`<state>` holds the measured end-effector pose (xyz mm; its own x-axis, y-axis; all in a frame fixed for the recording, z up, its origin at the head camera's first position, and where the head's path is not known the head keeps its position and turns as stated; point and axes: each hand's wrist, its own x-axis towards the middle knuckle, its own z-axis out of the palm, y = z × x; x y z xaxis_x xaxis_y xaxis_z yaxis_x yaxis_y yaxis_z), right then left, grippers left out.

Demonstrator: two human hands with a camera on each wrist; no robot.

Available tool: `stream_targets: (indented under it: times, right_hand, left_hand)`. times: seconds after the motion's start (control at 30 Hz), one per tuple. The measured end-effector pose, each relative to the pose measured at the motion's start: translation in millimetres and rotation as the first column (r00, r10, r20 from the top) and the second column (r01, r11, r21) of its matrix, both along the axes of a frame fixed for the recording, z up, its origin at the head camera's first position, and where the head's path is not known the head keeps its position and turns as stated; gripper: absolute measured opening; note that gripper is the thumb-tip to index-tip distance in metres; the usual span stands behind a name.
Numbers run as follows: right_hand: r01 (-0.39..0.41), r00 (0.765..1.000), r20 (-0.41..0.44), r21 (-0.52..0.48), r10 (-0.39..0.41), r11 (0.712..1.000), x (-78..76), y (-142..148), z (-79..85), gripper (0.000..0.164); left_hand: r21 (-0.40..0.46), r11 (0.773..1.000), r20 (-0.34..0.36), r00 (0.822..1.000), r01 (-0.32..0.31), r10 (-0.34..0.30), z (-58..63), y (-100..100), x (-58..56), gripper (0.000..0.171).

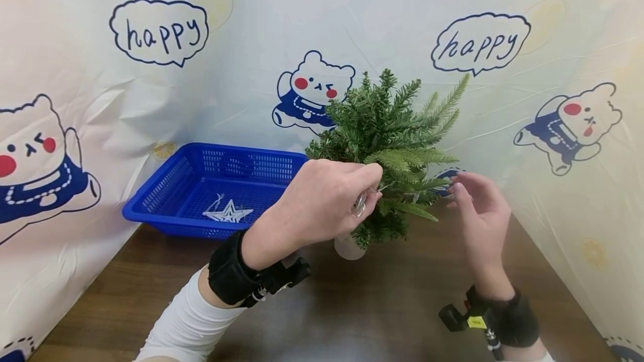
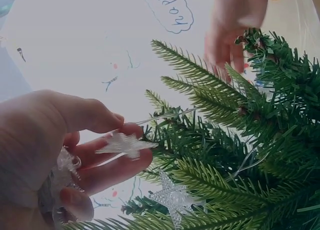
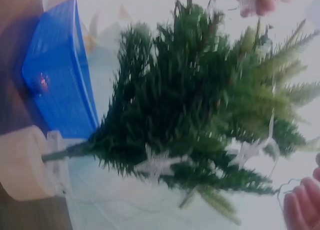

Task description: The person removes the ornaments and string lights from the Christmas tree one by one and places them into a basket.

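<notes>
A small artificial Christmas tree stands on the table in a pale round base. My left hand is in front of its branches and holds a bunched string of clear star lights, whose thin wire runs from the fingers into the tree. Another clear star hangs among the branches in the left wrist view. At the tree's right side, my right hand has relaxed, bent fingers beside a branch tip. A loop of wire lies close to those fingers; contact is unclear.
Left of the tree stands a blue plastic basket with white star ornaments inside. A printed cloth with bears hangs behind and at the sides of the brown wooden table.
</notes>
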<state>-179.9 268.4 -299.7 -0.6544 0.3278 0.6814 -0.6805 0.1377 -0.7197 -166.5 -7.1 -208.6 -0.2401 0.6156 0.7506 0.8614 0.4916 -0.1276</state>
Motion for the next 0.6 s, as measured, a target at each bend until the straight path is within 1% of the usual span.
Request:
stream_targets:
  times: [0.07, 0.17, 0.3, 0.37, 0.43, 0.5, 0.6]
  right_hand:
    - [0.048, 0.994, 0.091, 0.052, -0.052, 0.997, -6.6, 1.8, 1.0, 0.028]
    - [0.08, 0.98, 0.171, 0.113, -0.099, 0.99, -16.5, 1.5, 3.4, 0.028]
    - [0.055, 0.966, 0.24, 0.159, -0.093, 0.986, -28.6, -1.3, 7.2, 0.024]
    - [0.033, 0.953, 0.289, 0.189, -0.088, 0.981, -32.9, -2.6, 9.1, 0.023]
    - [0.022, 0.933, 0.346, 0.231, -0.103, 0.973, -35.6, -3.6, 11.3, 0.025]
    - [0.008, 0.905, 0.41, 0.253, -0.114, 0.968, -37.6, -3.9, 13.7, 0.034]
    - [-0.02, 0.858, 0.501, 0.26, -0.117, 0.965, -40.3, -3.2, 16.8, 0.049]
  left_hand:
    - [-0.004, 1.0, 0.01, 1.0, 0.001, -0.001, -0.3, 0.4, -0.4, 0.012]
    - [-0.008, 1.0, 0.032, 0.999, 0.012, -0.012, -0.5, 1.0, -1.0, 0.01]
    - [-0.022, 0.999, 0.075, 0.997, 0.033, -0.031, 0.0, 1.5, -1.3, 0.008]
    - [-0.029, 0.999, 0.09, 0.995, 0.039, -0.036, 0.4, 1.8, -1.3, 0.006]
    - [-0.032, 0.999, 0.095, 0.995, 0.042, -0.039, 0.8, 1.9, -1.2, 0.005]
    - [-0.036, 0.999, 0.092, 0.995, 0.04, -0.037, 1.0, 2.0, -0.9, 0.006]
    - [-0.042, 0.999, 0.09, 0.996, 0.027, -0.023, 1.2, 2.1, -0.3, 0.009]
